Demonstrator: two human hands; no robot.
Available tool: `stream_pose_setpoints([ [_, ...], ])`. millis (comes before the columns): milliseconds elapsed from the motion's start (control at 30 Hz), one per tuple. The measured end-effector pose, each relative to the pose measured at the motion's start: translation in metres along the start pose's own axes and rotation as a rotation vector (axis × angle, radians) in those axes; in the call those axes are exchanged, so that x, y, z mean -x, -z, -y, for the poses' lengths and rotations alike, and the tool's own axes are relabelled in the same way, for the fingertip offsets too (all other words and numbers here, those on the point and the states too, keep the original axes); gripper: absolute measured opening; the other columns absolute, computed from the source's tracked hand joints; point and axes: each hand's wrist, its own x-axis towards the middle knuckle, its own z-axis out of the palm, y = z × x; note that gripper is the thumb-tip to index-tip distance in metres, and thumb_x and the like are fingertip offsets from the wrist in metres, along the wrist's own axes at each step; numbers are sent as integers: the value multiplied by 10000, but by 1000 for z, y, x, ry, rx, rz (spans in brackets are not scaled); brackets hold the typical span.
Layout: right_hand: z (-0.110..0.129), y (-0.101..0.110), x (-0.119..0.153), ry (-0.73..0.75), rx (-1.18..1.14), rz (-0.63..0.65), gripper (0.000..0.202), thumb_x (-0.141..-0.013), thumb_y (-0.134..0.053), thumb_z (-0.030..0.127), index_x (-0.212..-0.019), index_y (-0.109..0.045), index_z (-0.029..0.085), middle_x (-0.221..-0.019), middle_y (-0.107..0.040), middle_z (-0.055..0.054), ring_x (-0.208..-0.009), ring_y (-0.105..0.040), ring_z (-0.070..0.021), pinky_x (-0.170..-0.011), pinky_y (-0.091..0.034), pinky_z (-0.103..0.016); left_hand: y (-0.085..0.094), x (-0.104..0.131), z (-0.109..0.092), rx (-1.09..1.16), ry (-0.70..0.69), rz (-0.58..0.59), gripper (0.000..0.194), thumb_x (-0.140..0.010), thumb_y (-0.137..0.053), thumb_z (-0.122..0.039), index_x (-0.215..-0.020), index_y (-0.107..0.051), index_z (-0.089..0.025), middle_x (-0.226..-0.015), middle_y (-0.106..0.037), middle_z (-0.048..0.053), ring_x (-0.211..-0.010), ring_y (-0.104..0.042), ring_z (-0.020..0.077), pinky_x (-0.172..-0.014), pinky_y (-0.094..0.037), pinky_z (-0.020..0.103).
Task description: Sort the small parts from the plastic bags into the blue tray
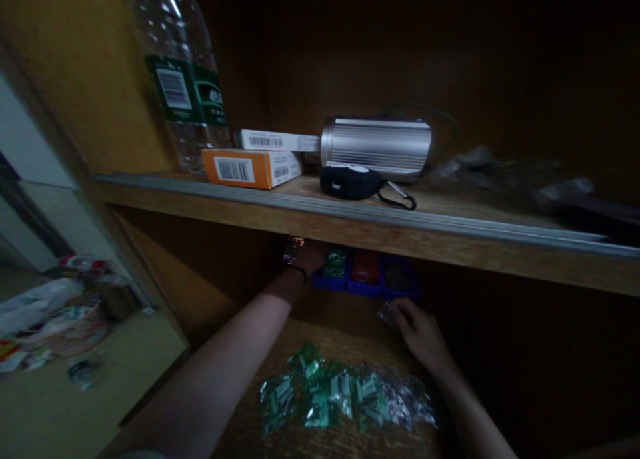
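Deep in the lower compartment, my left hand [316, 254] reaches to the left of three joined blue bins [363, 289]. Its fingers are lost in shadow, so I cannot tell what they touch. Green plastic packets [335, 262] fill that left bin, something red [366, 266] fills the middle one, and the right one's contents are dark. My right hand [420, 329], in front of the right bin, pinches a small clear plastic bag [387, 314]. Nearer to me, several small green-tinted packets [341, 391] with pale pieces inside lie on the wood, beside clear packets [407, 399].
A wooden shelf edge [350, 212] crosses above my hands. On it stand a plastic bottle [185, 86], an orange box [237, 168], a silver cylinder [377, 146] and a black case [350, 181] with a carabiner. Plastic-wrapped clutter [65, 322] lies on the floor at left.
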Motion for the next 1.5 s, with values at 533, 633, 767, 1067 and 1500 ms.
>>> stream_pose_setpoints([
  [533,0,12,-1,-127,-259,-143,244,-826,-525,388,-817,-716,236,-861,-760,-46,-897,-697,-270,-865,-521,-393,24,104,1,-26,-237,254,281,-953,-481,-268,-1106,-713,-232,-1082,-748,76,-996,-693,235,-906,-504,342],
  [633,-4,16,-4,-138,-243,-242,383,-859,-543,445,-1136,-703,234,-1192,-726,-84,-1127,-648,-289,-1009,-466,-451,35,138,7,80,-359,508,320,-930,-569,-363,-1211,-685,-268,-1245,-703,49,-1127,-651,228,-989,-474,326],
  [767,-10,15,-8,-27,-82,-249,425,-882,-537,457,-1213,-675,228,-1343,-642,-118,-1238,-590,-284,-1080,-415,-473,44,164,13,140,-333,607,585,-825,-723,-434,-1373,-587,-283,-1404,-590,70,-1277,-554,265,-1097,-404,357],
  [1067,-10,11,5,-18,91,193,197,-831,-512,308,-938,-670,258,-875,-741,-28,-817,-696,-238,-754,-498,-350,35,180,16,179,-324,600,261,-865,-694,-409,-1080,-666,-265,-1254,-585,55,-1234,-500,240,-1088,-365,366],
  [1500,3,11,7,32,17,282,122,-770,-497,263,-728,-607,230,-712,-666,-9,-714,-621,-211,-681,-427,-301,27,128,49,296,-10,-27,231,-941,-508,-249,-1162,-559,-207,-993,-709,40,-852,-675,174,-761,-476,267],
])
